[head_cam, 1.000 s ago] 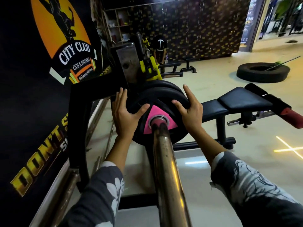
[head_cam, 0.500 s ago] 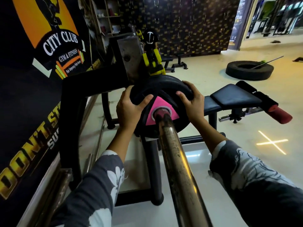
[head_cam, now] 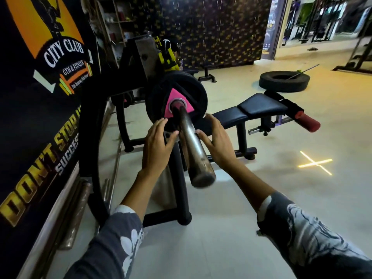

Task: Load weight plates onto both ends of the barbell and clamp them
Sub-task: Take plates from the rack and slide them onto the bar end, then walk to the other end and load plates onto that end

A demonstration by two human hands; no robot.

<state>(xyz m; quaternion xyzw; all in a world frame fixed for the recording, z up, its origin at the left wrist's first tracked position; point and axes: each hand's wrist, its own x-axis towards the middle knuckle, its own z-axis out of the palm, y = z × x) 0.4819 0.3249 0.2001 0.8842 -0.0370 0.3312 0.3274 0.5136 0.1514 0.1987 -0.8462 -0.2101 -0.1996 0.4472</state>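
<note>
A black weight plate (head_cam: 188, 88) with a pink triangle round its hole sits far up the steel barbell sleeve (head_cam: 194, 150), close against the rack. The sleeve's blunt end points toward me. My left hand (head_cam: 158, 147) hovers just left of the sleeve with relaxed, spread fingers and holds nothing. My right hand (head_cam: 218, 141) hovers just right of the sleeve, fingers likewise loose and empty. Both hands are below the plate and apart from it. No clamp is in sight.
The black rack frame (head_cam: 177, 178) stands under the bar, with its curved post (head_cam: 90, 150) beside a banner wall on the left. A padded bench (head_cam: 259, 106) with a red roller lies to the right. A tyre (head_cam: 283, 81) lies on the floor further back.
Both hands have let go of the plate's rim and drawn back toward me along the sleeve. The plate stays seated up the bar. The view has pulled back, showing the sleeve's end.
</note>
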